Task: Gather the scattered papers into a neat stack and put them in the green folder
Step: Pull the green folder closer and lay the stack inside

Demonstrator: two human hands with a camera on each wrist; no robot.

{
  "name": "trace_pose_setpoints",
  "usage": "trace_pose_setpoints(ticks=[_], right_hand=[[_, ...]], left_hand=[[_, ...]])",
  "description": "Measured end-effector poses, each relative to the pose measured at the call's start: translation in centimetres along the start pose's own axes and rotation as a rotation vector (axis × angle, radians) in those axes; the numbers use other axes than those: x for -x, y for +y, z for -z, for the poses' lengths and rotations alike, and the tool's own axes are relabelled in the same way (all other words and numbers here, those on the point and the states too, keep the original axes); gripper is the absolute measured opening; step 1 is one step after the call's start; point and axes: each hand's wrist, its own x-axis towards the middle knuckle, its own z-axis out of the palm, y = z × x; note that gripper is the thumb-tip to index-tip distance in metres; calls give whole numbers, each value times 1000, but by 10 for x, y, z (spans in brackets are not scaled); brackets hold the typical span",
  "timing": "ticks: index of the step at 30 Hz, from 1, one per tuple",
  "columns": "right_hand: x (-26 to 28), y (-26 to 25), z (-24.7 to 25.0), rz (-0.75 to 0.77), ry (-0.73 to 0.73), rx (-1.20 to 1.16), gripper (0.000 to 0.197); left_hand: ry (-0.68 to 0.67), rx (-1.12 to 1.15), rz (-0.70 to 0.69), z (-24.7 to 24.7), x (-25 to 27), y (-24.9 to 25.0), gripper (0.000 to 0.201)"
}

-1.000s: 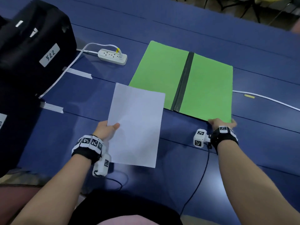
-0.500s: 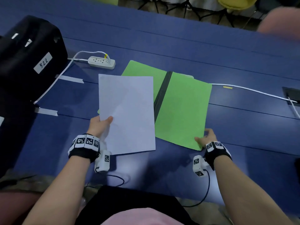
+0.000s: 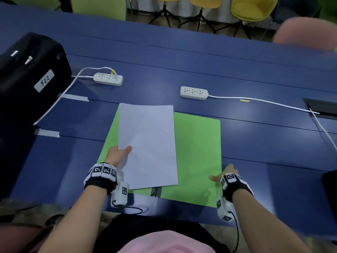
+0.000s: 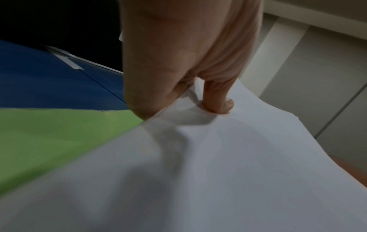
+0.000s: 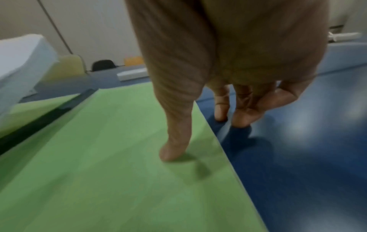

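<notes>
The open green folder (image 3: 197,152) lies flat on the blue table (image 3: 264,143), close to the near edge. My left hand (image 3: 119,154) pinches the white paper stack (image 3: 147,143) at its left edge, thumb on top. The stack hangs just over the folder's left half and hides most of the black spine (image 3: 156,192). In the left wrist view the thumb (image 4: 218,103) presses the bent paper (image 4: 218,172) above the folder (image 4: 49,133). My right hand (image 3: 221,175) is at the folder's right edge. Its thumb (image 5: 172,150) presses the green cover (image 5: 119,180), and its fingertips (image 5: 240,120) touch the table beside the edge.
A black bag (image 3: 31,73) fills the left side. Two white power strips (image 3: 108,79) (image 3: 193,92) lie beyond the folder, with a cable (image 3: 264,102) running right to a table hatch (image 3: 322,108). Tape strips (image 3: 74,97) hold a cord down. Chairs (image 3: 253,8) stand behind the table.
The folder has slid toward me under my right hand. My left hand has carried the paper stack to the right, from beside the folder to over its left half.
</notes>
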Motion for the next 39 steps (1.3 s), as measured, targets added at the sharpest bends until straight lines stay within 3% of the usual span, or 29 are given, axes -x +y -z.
trace_pose_setpoints(ticks=[2, 4, 6, 8, 10, 14, 16, 17, 20, 22, 25, 27, 32, 39], right_hand=[[1, -11, 8, 106, 92, -20, 105], [13, -33, 19, 373, 105, -335, 87], [33, -57, 22, 573, -174, -709, 87], [47, -73, 18, 593, -460, -922, 106], [54, -76, 14, 558, -565, -982, 98], [47, -70, 8, 456, -456, -1046, 39], [39, -62, 10, 395, -407, -1072, 26], [35, -57, 12, 361, -384, -1068, 25], [21, -42, 15, 265, -315, -985, 39], [15, -37, 15, 209, -244, -894, 51], [10, -39, 12, 175, -175, -776, 67], [11, -44, 12, 176, -153, -717, 66], [5, -50, 16, 153, -42, -594, 43], [12, -58, 10, 93, 78, -458, 35]], left_hand=[[-40, -14, 1, -4, 1, 3, 44], [-96, -31, -22, -11, 4, 8, 49], [-159, -16, -58, -22, 7, 16, 49], [-226, -4, -97, -36, 11, 25, 48], [-260, -11, -130, -49, 13, 32, 42], [-325, -81, -119, -63, 10, 35, 12], [-195, -54, -80, -53, -3, 29, 8], [-73, -72, -69, -42, -11, 26, 10], [259, -379, -20, 3, -32, 13, 59], [335, -507, 43, 27, -37, 6, 81], [295, -617, 88, 39, -42, -4, 105], [286, -729, 89, 36, -44, -10, 112], [311, -800, 140, 32, -47, -12, 103], [208, -743, 183, 35, -44, 7, 98]])
